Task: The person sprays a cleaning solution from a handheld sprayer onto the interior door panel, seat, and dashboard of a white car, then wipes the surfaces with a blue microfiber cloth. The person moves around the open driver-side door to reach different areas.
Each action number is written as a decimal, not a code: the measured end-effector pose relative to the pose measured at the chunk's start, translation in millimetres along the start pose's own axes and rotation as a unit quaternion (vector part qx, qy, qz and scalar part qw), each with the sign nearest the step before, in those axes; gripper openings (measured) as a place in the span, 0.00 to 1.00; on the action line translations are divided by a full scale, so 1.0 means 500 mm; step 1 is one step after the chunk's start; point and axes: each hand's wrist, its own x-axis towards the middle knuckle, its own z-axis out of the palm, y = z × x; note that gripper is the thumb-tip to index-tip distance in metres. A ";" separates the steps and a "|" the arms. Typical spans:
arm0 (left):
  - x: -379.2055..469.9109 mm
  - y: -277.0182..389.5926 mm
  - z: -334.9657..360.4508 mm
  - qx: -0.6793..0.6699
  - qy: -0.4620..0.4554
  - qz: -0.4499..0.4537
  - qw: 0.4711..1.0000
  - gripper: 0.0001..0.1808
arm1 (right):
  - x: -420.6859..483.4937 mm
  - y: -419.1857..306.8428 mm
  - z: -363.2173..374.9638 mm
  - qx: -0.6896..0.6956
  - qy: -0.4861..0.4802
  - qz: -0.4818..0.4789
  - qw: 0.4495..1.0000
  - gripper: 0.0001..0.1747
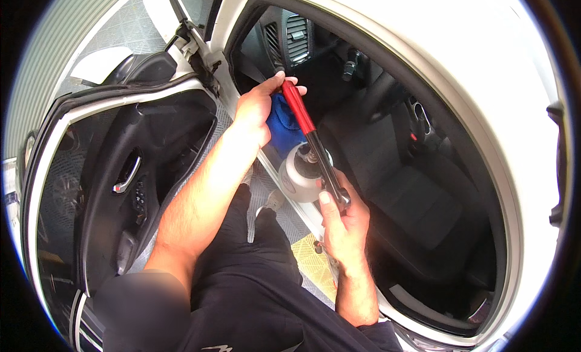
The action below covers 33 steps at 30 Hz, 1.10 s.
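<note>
Both my hands hold a tube-shaped spray gun (305, 118), red at its far half and black at its near half. My left hand (259, 105) has its thumb and fingers around the red far end. My right hand (341, 216) grips the black near end beside a metal fitting (345, 201). Below the gun hangs or stands a white canister (292, 184) with a dark top; a metal connector sits between the two, and the gun partly hides it. A blue cloth-like item (286, 123) lies beyond my left hand, partly covered by the gun.
An open car door (102, 184) with a chrome inner handle (129, 175) stands at my left. At right, the door opening shows a dark fabric seat (408, 202) and a dashboard air vent (297, 39). The white sill (313, 220) runs along the patterned floor (313, 261). The white roof (458, 43) overhangs.
</note>
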 end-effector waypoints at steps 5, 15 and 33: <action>0.012 0.005 -0.016 -0.014 -0.019 -0.021 1.000 0.17 | -0.015 0.006 -0.007 -0.022 -0.001 -0.022 1.000 0.23; 0.053 0.028 -0.041 0.030 -0.164 -0.083 0.983 0.18 | -0.016 0.017 -0.007 -0.054 0.003 -0.059 0.997 0.27; 0.078 0.065 -0.079 0.068 -0.074 0.005 0.995 0.15 | 0.048 0.004 0.059 0.002 -0.002 -0.015 1.000 0.27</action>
